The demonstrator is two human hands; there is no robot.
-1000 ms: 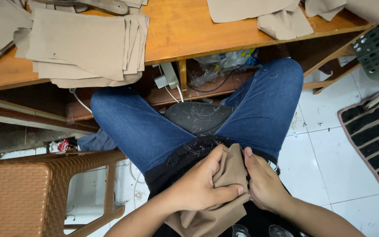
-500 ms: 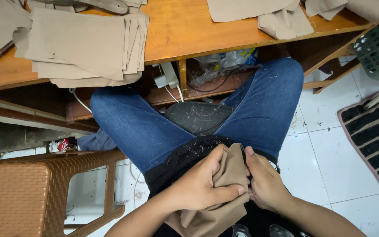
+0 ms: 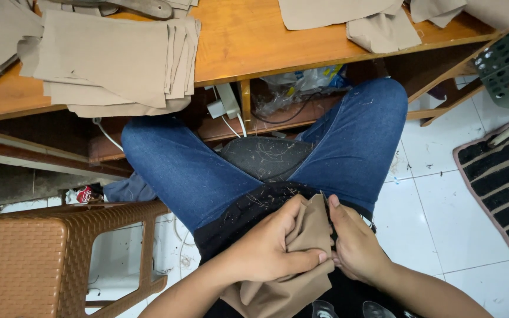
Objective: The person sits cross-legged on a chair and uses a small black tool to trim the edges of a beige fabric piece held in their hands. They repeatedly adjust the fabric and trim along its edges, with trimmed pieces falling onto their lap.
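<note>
Because it folds and bunches so easily, the tan fabric piece (image 3: 298, 259) in the lap looks light, soft and limp, best pinched at an edge. Left hand (image 3: 269, 253) is closed over its crumpled middle; right hand (image 3: 354, 247) grips its right edge with fingers curled tight. Flat-cut tan fabric pieces (image 3: 113, 59) lie stacked on the smooth wooden desk (image 3: 254, 41); a woven brown plastic stool (image 3: 60, 253) stands beside the jeans (image 3: 349, 135).

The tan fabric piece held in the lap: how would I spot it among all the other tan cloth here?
Start at the wooden table, then drop down past the blue-jeaned knees to the lap. There the left hand and right hand pinch a folded tan fabric piece between them. It alone is bunched and in hand, whereas the stacked tan pieces lie flat on the table.
</note>
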